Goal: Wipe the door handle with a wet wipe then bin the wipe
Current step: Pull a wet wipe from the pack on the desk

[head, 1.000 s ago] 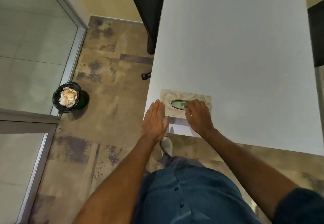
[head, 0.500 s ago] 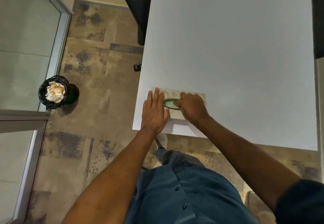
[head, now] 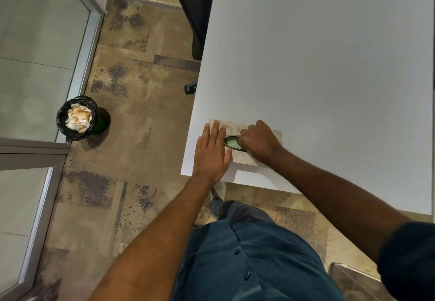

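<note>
Left hand (head: 211,153) lying flat, fingers apart, steadying flat beige wet-wipe pack (head: 247,141) near white table (head: 317,65) corner; right hand (head: 259,141) pinching at oval green flap (head: 231,141), drawing wipe, presumably; black-lined bin (head: 76,117) waiting on floor.

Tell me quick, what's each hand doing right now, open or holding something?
Left hand: open, flat on the wet wipe pack at the table edge.
Right hand: fingers curled at the pack's oval flap; a grip cannot be told.
</note>
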The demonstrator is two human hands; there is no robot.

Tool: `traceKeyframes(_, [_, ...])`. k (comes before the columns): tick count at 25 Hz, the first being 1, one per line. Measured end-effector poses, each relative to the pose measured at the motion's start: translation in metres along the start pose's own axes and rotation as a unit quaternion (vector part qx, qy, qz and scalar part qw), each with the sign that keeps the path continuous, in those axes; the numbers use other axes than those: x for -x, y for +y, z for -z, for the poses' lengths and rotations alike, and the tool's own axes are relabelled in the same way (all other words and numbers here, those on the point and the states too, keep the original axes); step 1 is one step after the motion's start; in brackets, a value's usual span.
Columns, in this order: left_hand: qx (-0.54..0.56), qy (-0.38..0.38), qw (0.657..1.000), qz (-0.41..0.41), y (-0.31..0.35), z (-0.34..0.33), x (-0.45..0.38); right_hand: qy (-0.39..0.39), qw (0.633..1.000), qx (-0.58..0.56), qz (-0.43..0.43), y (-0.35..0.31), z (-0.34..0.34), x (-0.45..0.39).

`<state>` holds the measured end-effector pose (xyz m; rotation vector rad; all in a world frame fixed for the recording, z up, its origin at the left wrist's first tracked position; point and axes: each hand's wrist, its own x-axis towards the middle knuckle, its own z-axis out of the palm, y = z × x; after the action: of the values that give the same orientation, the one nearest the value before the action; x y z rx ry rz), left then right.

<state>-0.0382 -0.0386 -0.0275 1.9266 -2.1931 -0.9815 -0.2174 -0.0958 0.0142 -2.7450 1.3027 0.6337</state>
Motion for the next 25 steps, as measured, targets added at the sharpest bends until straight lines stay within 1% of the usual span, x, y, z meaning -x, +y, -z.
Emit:
traceKeyframes(3, [0.001, -0.004, 1.000, 0.000, 0.000, 0.000, 0.000, 0.005, 1.000, 0.002, 0.021, 0.004, -0.003, 0.002])
traceKeyframes(9, [-0.002, -0.004, 1.000, 0.001, 0.000, -0.001, 0.000, 0.040, 0.998, 0.003, 0.040, 0.010, -0.017, 0.011])
traceKeyframes(14, [-0.004, 0.000, 1.000, 0.002, 0.000, -0.002, 0.000, 0.024, 0.999, 0.021, 0.043, 0.007, -0.014, 0.001])
traceKeyframes(19, [-0.004, 0.004, 1.000, 0.005, 0.002, -0.001, 0.000, 0.033, 0.997, 0.027, 0.069, 0.012, -0.015, -0.003])
traceKeyframes(23, [-0.011, -0.005, 1.000, 0.006, 0.001, -0.001, -0.001, 0.097, 0.989, -0.046, 0.097, 0.023, -0.022, 0.008])
traceKeyframes(25, [-0.011, -0.006, 1.000, 0.005, 0.000, -0.001, -0.001, 0.123, 0.980, -0.132, 0.088, 0.027, -0.027, 0.016])
